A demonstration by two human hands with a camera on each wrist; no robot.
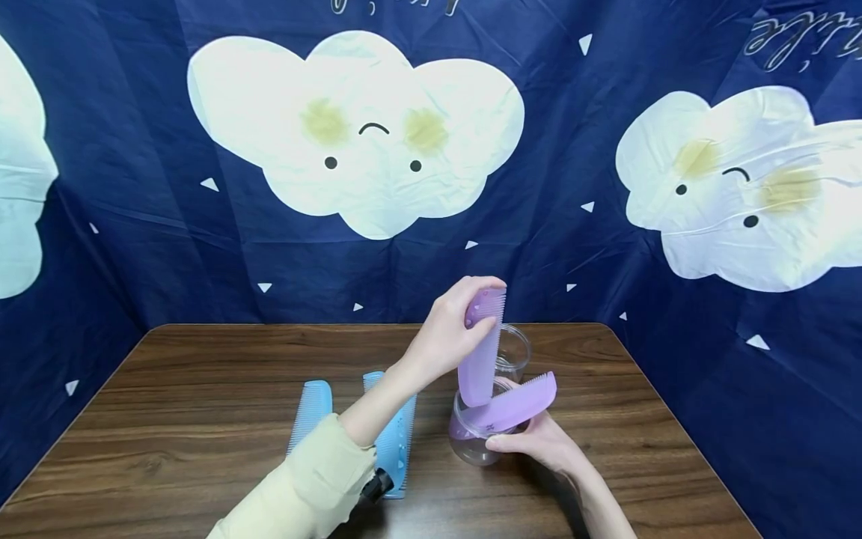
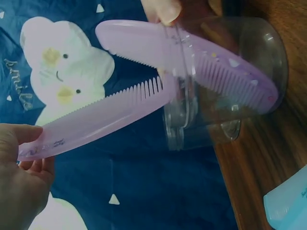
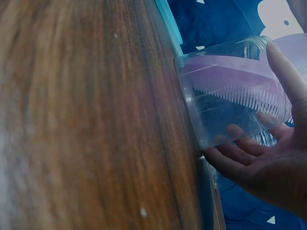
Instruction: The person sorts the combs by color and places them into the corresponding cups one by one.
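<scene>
My left hand (image 1: 447,329) pinches the upper end of a purple comb (image 1: 480,367) above a clear plastic cup (image 1: 474,453). The comb points down, its lower end at the cup's mouth in the left wrist view. A second purple comb (image 1: 521,403) stands slanted in the cup, its upper part leaning out to the right. My right hand (image 1: 548,442) grips the cup from the right, thumb near the rim. In the right wrist view, its fingers (image 3: 235,153) lie against the clear wall.
Another clear cup (image 1: 515,348) stands just behind. Left of the cups, a blue comb (image 1: 313,408) lies on the wooden table (image 1: 168,449). More blue comb (image 1: 397,445) shows partly under my left forearm. A dark blue cloth (image 1: 559,247) with clouds hangs behind the table.
</scene>
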